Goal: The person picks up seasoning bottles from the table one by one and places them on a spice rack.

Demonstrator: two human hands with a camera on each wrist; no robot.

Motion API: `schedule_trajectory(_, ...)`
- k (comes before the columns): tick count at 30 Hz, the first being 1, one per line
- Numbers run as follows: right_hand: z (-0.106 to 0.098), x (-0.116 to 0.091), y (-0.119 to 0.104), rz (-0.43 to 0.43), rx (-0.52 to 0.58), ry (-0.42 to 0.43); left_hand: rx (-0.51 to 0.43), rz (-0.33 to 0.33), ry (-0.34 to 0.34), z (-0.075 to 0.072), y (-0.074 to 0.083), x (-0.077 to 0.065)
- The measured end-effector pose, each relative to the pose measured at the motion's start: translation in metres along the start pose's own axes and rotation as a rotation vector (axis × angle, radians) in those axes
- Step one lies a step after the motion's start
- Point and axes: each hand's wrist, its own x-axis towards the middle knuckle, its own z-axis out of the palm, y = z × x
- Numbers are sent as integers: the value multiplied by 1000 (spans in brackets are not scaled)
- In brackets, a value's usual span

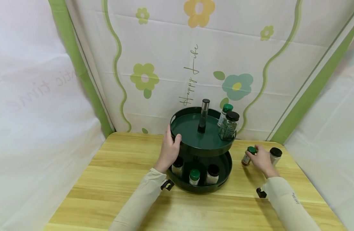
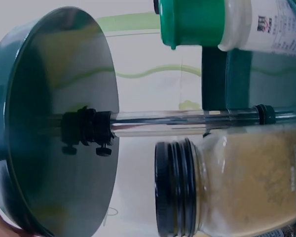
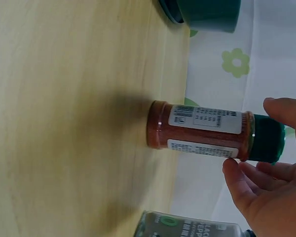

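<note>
At the left side of a dark green two-tier round spice rack (image 1: 203, 152), my left hand (image 1: 169, 149) grips the upper tier's rim, thumb over the edge. My right hand (image 1: 263, 159) has its thumb and fingers on either side of the green cap of a small jar of red-brown spice (image 3: 202, 129), which is upright over the table right of the rack. Beside that hand is a black-capped jar (image 1: 275, 155), its label partly readable in the right wrist view. The upper tier holds a green-capped jar (image 1: 225, 114) and a black-capped jar of green flakes (image 1: 228, 128).
Three jars stand in the lower tier: a green-capped jar (image 1: 194, 179) between two black-capped ones, the right one (image 1: 212, 178) holding pale contents. A clear central post (image 1: 204, 115) rises above the rack. Behind the wooden table (image 1: 122, 179) hangs a flowered curtain (image 1: 165, 41).
</note>
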Motion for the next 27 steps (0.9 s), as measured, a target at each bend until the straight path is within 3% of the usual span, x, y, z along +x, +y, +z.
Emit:
schedule_trajectory(9, 8, -3, 7, 35, 53, 13, 10, -7, 24, 5, 2, -5)
schedule_trajectory(27, 13, -7, 13, 70, 47, -16, 1, -33, 56, 7, 8, -12)
